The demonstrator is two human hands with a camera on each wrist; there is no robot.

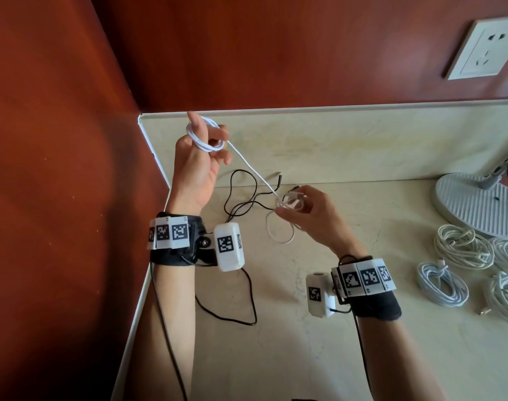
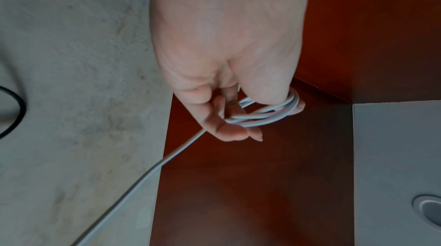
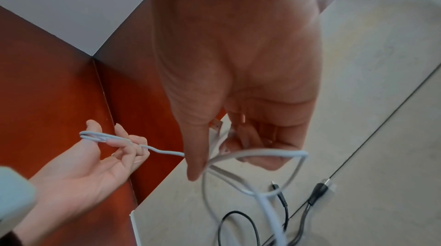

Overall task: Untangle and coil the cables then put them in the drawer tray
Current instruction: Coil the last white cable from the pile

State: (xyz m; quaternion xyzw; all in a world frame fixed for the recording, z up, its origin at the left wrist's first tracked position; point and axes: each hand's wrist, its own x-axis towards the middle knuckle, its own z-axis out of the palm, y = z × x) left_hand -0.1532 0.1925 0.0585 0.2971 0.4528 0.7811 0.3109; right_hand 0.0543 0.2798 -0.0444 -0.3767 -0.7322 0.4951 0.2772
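Note:
A white cable (image 1: 248, 166) runs taut between my two hands above the pale counter. My left hand (image 1: 199, 157) is raised near the back left corner, with a few turns of the cable coiled (image 1: 205, 137) round its thumb and fingers (image 2: 267, 116). My right hand (image 1: 305, 208) pinches the cable's loose end and its plug (image 3: 216, 127), from which a slack loop (image 1: 280, 231) hangs to the counter. A thin black cable (image 1: 241, 195) lies uncoiled on the counter between the hands (image 3: 238, 223). No drawer tray shows in any view.
Several coiled white cables (image 1: 461, 250) lie at the right of the counter (image 1: 333, 328), beside a round grey stand base (image 1: 478, 206). A wall socket (image 1: 484, 49) sits on the red-brown back wall. Another red-brown wall (image 1: 59, 198) closes the left side.

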